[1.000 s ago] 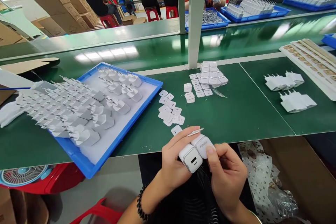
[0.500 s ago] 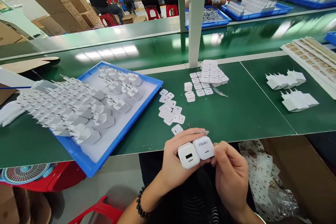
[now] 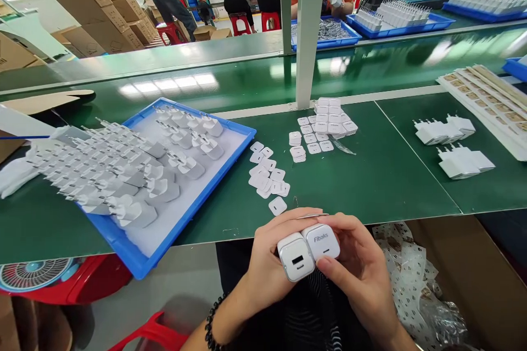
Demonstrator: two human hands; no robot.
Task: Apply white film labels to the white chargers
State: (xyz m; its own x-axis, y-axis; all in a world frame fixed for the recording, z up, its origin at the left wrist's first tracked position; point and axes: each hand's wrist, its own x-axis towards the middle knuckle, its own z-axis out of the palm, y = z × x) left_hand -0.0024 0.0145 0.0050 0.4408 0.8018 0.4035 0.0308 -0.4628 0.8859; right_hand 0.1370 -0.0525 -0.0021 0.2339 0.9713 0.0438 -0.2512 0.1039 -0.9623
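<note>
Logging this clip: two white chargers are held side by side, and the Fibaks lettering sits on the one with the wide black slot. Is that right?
Not quite: the head view shows the Fibaks lettering on the other charger, touched by the right hand; the wide-slot one shows none.

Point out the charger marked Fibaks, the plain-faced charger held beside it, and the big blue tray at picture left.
Fibaks charger (image 3: 322,242): head view, on its front face.
Plain-faced charger (image 3: 296,256): head view, on its front face.
Blue tray (image 3: 196,203): head view, on its rim.
</note>
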